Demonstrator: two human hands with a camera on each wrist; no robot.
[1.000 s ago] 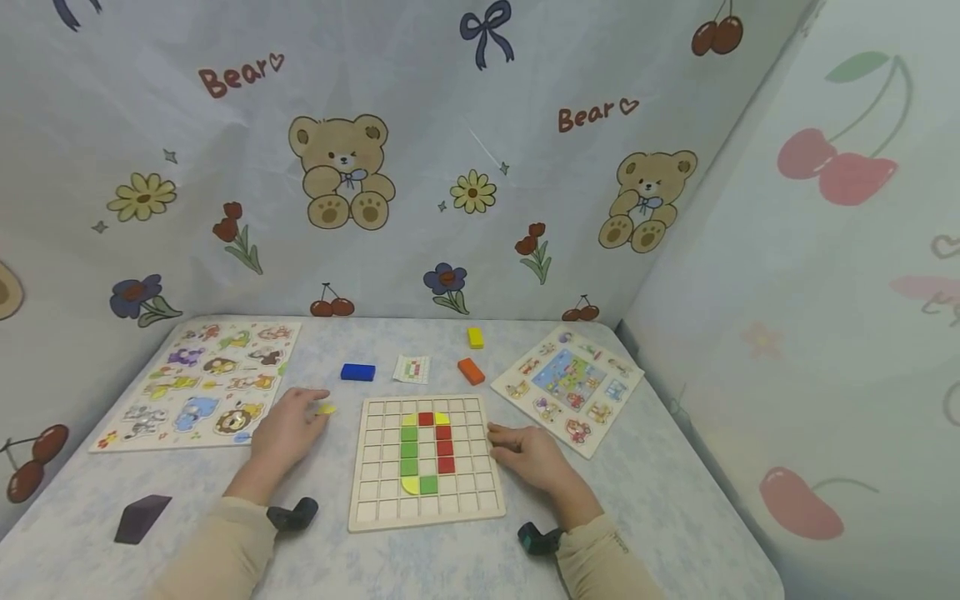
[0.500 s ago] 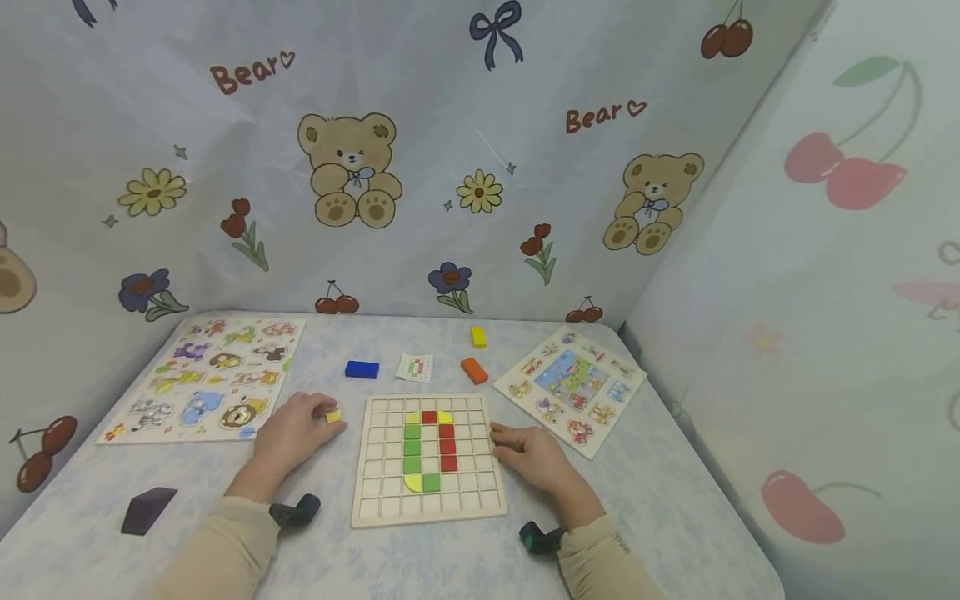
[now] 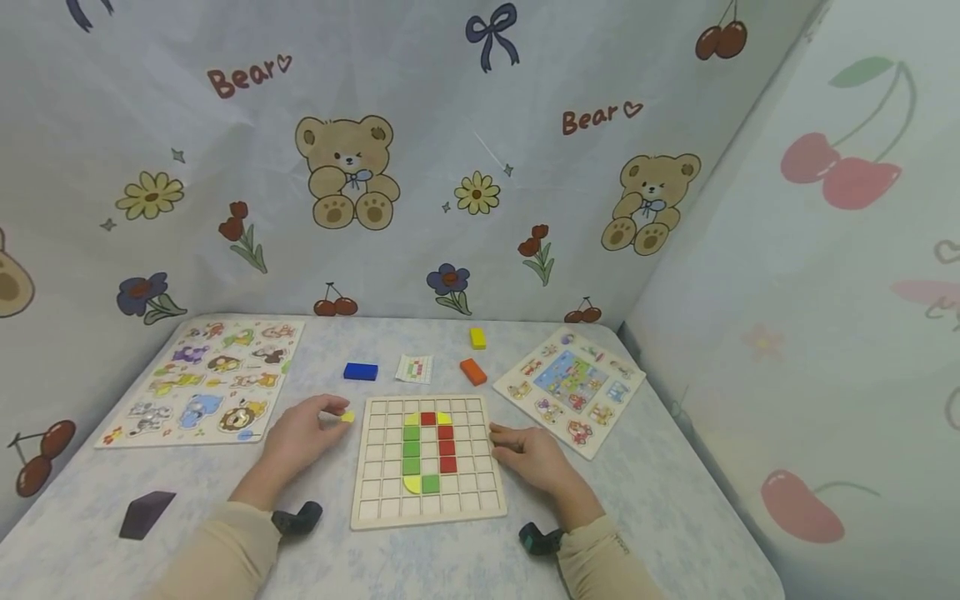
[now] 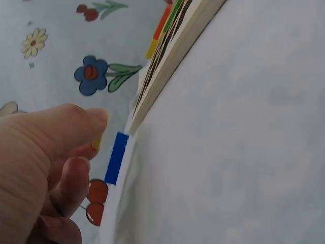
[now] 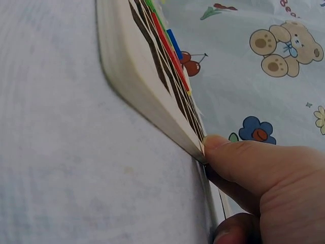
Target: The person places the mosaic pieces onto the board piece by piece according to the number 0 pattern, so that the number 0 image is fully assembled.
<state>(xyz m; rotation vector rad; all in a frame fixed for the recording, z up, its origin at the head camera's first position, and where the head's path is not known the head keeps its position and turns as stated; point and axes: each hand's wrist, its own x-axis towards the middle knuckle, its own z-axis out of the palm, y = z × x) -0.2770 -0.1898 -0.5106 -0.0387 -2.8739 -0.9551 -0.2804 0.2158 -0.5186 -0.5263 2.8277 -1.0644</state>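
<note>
My left hand (image 3: 302, 437) pinches a small yellow tile (image 3: 348, 417) between thumb and fingertips, just left of the wooden grid board (image 3: 371, 508). In the left wrist view only a sliver of the yellow tile (image 4: 96, 144) shows under the fingertip. Green tiles (image 3: 411, 450) line the left of a ring on the board, red tiles (image 3: 446, 446) the right, with rounded yellow tiles (image 3: 412, 484) at some corners. My right hand (image 3: 534, 458) holds the board's right edge; the right wrist view has the thumb (image 5: 238, 155) against that edge, other fingers partly hidden.
Behind the board lie a blue block (image 3: 361, 372), a pattern card (image 3: 415, 368), an orange block (image 3: 473, 372) and a yellow block (image 3: 477, 338). An animal puzzle (image 3: 202, 383) is at left, another picture puzzle (image 3: 570, 387) at right. A dark angular piece (image 3: 146, 514) lies front left.
My left hand has moved right toward the board with the yellow tile, whose visible side has turned between the fingers. The right hand stays at the board's edge.
</note>
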